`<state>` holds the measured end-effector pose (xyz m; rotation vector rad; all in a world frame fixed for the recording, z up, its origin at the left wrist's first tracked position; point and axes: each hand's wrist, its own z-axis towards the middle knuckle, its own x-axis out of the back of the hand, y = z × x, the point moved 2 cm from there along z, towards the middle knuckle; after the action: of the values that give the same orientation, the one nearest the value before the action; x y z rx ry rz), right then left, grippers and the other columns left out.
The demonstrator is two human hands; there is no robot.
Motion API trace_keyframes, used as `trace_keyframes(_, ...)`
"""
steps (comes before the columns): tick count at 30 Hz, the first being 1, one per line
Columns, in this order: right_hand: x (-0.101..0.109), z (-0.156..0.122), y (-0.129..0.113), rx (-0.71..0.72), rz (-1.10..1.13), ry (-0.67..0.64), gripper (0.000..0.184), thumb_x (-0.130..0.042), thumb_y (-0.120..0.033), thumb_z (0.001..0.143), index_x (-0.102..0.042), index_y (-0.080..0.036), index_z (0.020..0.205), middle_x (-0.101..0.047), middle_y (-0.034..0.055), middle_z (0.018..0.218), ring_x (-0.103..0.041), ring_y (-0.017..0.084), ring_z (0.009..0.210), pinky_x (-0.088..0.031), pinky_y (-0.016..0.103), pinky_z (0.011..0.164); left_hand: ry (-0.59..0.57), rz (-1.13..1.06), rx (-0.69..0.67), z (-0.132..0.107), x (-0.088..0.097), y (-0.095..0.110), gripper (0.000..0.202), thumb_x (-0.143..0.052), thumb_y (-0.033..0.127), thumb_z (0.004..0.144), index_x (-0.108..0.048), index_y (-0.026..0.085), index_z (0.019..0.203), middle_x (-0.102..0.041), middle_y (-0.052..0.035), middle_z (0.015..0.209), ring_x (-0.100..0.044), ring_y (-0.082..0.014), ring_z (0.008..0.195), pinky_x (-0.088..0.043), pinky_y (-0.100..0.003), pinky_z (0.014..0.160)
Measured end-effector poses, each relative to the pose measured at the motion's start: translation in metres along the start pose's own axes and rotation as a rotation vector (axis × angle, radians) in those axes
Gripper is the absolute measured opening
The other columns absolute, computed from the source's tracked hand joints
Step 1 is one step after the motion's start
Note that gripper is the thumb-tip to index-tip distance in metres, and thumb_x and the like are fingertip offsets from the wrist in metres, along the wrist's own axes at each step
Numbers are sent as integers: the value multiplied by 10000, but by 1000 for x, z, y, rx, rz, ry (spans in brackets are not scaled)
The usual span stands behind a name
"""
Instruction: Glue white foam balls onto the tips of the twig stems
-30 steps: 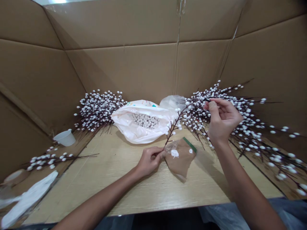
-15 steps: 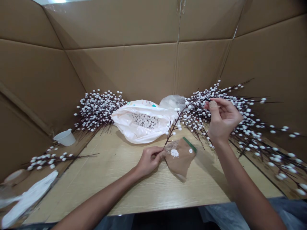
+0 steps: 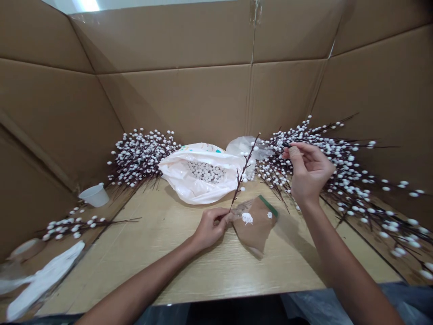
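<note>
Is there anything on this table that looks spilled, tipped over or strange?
The white cup at the left edge seems to lie tipped on its side; nothing spilled from it shows. The twig in the left hand is nearly bare, unlike the bead-covered branches around it.

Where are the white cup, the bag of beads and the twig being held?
white cup [image 3: 92, 195], head view, side wall.
bag of beads [image 3: 191, 188], head view, white plastic front.
twig [image 3: 241, 178], head view, bare stem midway.
</note>
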<state>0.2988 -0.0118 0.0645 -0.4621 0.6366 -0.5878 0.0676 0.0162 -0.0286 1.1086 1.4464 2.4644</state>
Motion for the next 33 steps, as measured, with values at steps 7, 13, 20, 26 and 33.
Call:
trace_keyframes(7,-4,-10,13,-217,-200,-400,128,-634,-251,755,-681,-141,799,-676,37,708,-626,144,622,-500,272,604,4,-18,8,5,0,-5,310,-482,279,887,-616,108,666,-543,-10,623,-465,-115,609,-349,-192,552)
trace_keyframes(13,27,-38,13,-219,-575,-587,175,-561,-259,752,-691,-145,773,-716,59,765,-636,169,645,-503,290,640,34,-31,15,8,1,-10,301,-495,294,866,-605,114,651,-489,6,578,-422,-111,580,-310,-194,524)
trace_keyframes(20,81,-77,9,-328,-788,-659,227,-512,-270,759,-695,-140,796,-726,96,823,-662,206,679,-507,315,655,22,-21,-22,9,-1,-14,312,-482,292,861,-590,119,625,-455,23,548,-378,-100,547,-289,-203,512)
trace_keyframes(26,93,-94,18,-364,-833,-633,270,-497,-289,772,-706,-132,843,-731,112,842,-667,221,697,-505,326,683,17,5,-59,8,-3,-14,301,-468,257,864,-588,126,621,-483,19,562,-410,-107,554,-303,-208,523)
trace_keyframes(33,101,-96,23,-387,-849,-598,279,-506,-303,766,-715,-132,840,-735,116,822,-666,234,689,-504,335,674,36,6,-88,5,-5,-9,277,-492,248,857,-654,120,673,-567,-2,601,-475,-128,577,-330,-211,530)
